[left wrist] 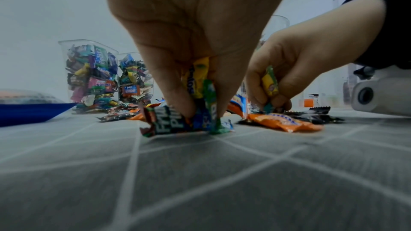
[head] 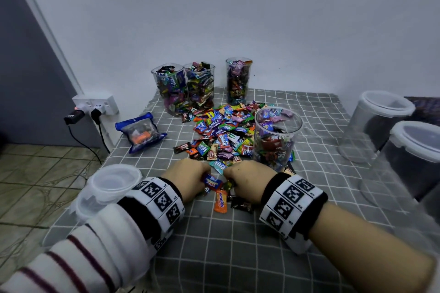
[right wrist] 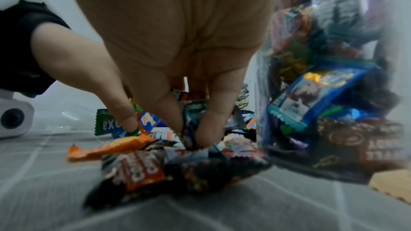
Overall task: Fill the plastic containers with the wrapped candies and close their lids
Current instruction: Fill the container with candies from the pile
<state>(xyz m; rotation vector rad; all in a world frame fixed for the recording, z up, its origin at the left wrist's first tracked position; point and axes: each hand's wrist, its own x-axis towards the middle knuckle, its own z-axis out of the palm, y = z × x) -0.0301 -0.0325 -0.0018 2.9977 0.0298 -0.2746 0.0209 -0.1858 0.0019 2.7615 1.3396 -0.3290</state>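
A heap of wrapped candies (head: 223,135) lies mid-table on the grey checked cloth. My left hand (head: 190,179) pinches a bunch of candies (left wrist: 200,97) against the cloth, thumb and fingers curled around them. Beside it, my right hand (head: 245,179) pinches candies (right wrist: 191,129) too, a yellow one showing in its grip (left wrist: 269,83). An open clear container (head: 276,135), partly filled, stands just right of my right hand. Three filled open containers (head: 188,88) (head: 238,81) stand at the back. An orange candy (head: 221,201) lies between my wrists.
Stacked clear lids (head: 112,185) sit at the table's left front edge. A blue candy bag (head: 140,132) lies left of the heap. Two lidded empty containers (head: 378,123) (head: 414,164) stand at the right. A wall socket with plugs (head: 95,104) is left of the table.
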